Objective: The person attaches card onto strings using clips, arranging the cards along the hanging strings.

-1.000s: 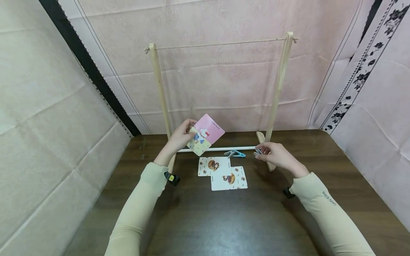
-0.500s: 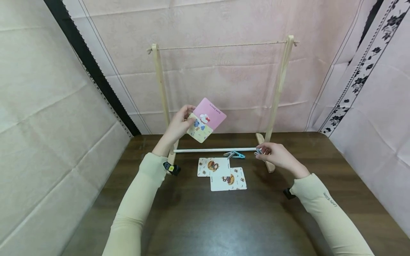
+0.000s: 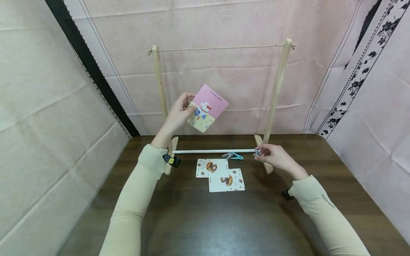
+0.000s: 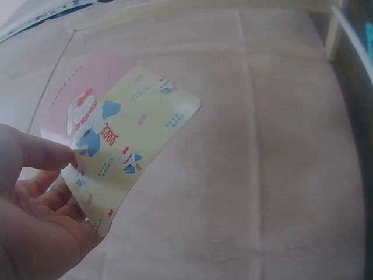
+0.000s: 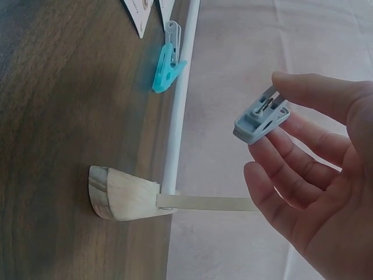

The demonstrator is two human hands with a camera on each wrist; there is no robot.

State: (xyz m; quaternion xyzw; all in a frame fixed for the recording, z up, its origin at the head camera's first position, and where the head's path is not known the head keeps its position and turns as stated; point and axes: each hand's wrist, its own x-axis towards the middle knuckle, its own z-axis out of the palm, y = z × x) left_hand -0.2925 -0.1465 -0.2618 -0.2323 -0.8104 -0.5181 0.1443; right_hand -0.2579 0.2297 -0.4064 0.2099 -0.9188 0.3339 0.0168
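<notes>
Pink-and-yellow card [image 3: 209,102]: was pinched at its left side by the left hand [image 3: 178,113], most of its face clear of the grip.
Grey clip [image 5: 252,125]: was pinched by the right hand [image 5: 320,169], one end jutting out.

On the dark brown bench [image 3: 205,220], two white cards [image 3: 235,185] with printed figures are laid overlapping. Behind them, a turquoise clip [image 3: 237,156] and a grey clip [image 5: 173,34] are set close together. Wooden feet [image 5: 131,197] of a stand are planted to either side, joined by a white rod [image 3: 201,152].
</notes>
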